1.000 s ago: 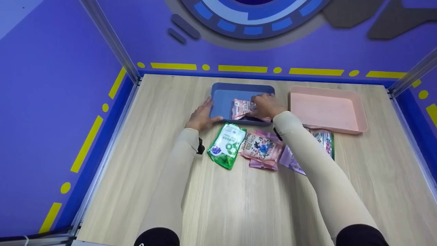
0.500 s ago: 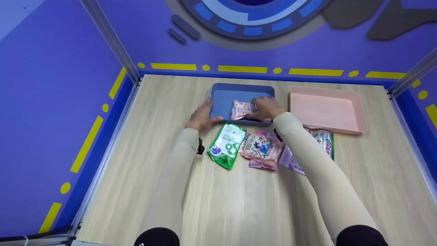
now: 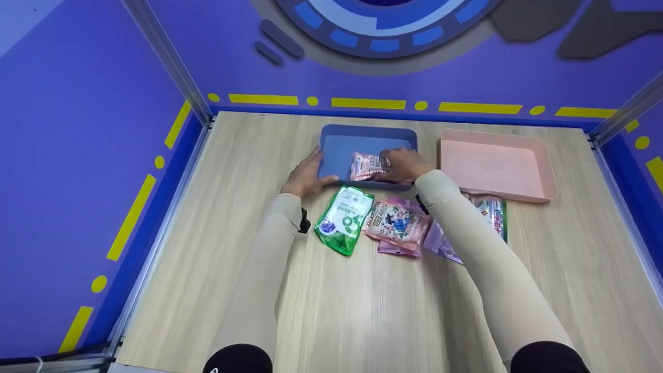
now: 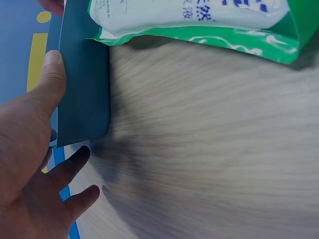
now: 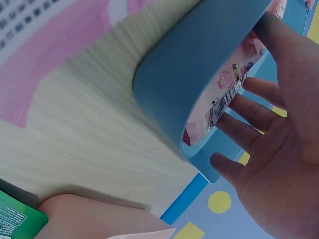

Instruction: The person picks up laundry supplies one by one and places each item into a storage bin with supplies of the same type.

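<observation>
My left hand (image 3: 305,176) rests at the left front corner of a blue tray (image 3: 336,145). In the left wrist view its thumb touches the tray's rim, while the other fingers spread beside the end wall. Inside the tray, my right hand (image 3: 405,164) holds a pink printed pouch (image 3: 364,166) along the front wall. The right wrist view has the pouch (image 5: 224,87) between the thumb and the fingers; part of it is hidden by the tray wall. Just in front of the tray lies a green and white pouch (image 3: 346,217).
A pink tray (image 3: 497,166) stands right of the blue one. A pink floral pouch (image 3: 398,223) overlaps another pink pouch on the wooden table (image 3: 352,321). A purple pouch (image 3: 443,243) and a green-edged pouch (image 3: 494,215) lie partly under the right forearm. Purple panels enclose the back and sides.
The pouch in the blue tray has shifted very slightly left and lies a little flatter, with the right hand on it. The left hand has stayed in place.
</observation>
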Action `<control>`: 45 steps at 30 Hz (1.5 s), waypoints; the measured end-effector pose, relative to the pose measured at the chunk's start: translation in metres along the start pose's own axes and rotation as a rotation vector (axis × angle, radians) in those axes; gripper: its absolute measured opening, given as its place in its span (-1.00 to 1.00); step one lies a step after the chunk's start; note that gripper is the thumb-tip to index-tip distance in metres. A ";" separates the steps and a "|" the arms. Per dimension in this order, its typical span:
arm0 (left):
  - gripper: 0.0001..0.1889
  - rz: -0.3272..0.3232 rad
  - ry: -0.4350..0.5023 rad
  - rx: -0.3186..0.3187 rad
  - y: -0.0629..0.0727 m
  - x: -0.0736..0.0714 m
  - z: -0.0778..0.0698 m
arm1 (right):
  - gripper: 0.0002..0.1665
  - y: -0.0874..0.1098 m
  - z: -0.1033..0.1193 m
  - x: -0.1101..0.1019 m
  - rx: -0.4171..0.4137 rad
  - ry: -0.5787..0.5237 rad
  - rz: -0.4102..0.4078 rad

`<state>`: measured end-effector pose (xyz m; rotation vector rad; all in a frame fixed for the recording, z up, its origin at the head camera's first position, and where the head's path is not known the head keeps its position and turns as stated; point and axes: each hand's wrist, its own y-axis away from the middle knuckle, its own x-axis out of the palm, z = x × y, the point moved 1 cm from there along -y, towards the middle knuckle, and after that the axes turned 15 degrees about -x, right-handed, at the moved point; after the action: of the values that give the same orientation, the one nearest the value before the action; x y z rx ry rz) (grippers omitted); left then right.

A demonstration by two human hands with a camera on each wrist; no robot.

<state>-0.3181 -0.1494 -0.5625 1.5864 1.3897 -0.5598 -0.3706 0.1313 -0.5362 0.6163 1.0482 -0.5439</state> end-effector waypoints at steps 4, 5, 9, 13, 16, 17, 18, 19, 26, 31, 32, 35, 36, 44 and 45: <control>-0.03 0.000 0.009 -0.005 -0.001 0.001 0.000 | -0.09 0.001 0.000 0.002 0.004 -0.010 -0.002; -0.03 0.000 0.004 -0.006 -0.001 0.002 0.001 | -0.09 0.001 0.000 0.002 -0.001 -0.010 -0.004; -0.03 -0.001 -0.013 -0.011 -0.001 0.002 0.001 | -0.09 0.001 0.001 0.003 -0.023 0.001 -0.002; -0.03 -0.001 -0.015 -0.008 -0.001 0.001 0.000 | -0.09 0.003 0.002 0.003 -0.039 0.008 -0.006; -0.03 0.002 -0.008 -0.001 0.000 0.000 -0.001 | -0.09 0.005 0.003 0.002 -0.049 0.004 -0.023; -0.03 0.003 -0.007 0.000 0.000 0.000 -0.001 | -0.09 0.006 0.003 0.001 -0.053 0.001 -0.030; -0.02 0.005 -0.005 0.000 0.000 0.000 -0.002 | -0.09 0.007 0.003 0.001 -0.059 0.001 -0.036; -0.02 0.005 -0.002 0.001 0.000 0.000 -0.002 | -0.09 0.008 0.003 0.001 -0.067 0.001 -0.045; -0.03 0.002 -0.001 0.000 0.000 0.001 -0.001 | -0.13 0.018 0.008 0.001 -0.143 0.030 -0.134; -0.02 -0.001 -0.006 0.000 0.000 0.001 0.000 | -0.15 0.027 0.014 -0.001 -0.186 0.037 -0.184; -0.02 -0.002 -0.007 0.001 0.000 0.001 0.000 | -0.16 0.029 0.015 -0.001 -0.191 0.039 -0.191; -0.02 0.001 -0.015 0.003 0.001 0.000 0.000 | -0.18 0.034 0.016 -0.001 -0.200 0.044 -0.202; -0.03 0.004 -0.016 0.005 0.001 0.000 0.000 | -0.19 0.036 0.016 0.000 -0.196 0.046 -0.203; -0.05 0.017 -0.006 0.009 -0.002 0.000 0.000 | -0.15 0.052 0.025 0.003 -0.178 0.051 -0.175; -0.05 0.017 -0.004 0.007 -0.002 0.000 0.000 | -0.14 0.053 0.026 0.003 -0.185 0.055 -0.176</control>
<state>-0.3202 -0.1497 -0.5638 1.6006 1.3712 -0.5584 -0.3169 0.1505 -0.5183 0.3803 1.1968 -0.5777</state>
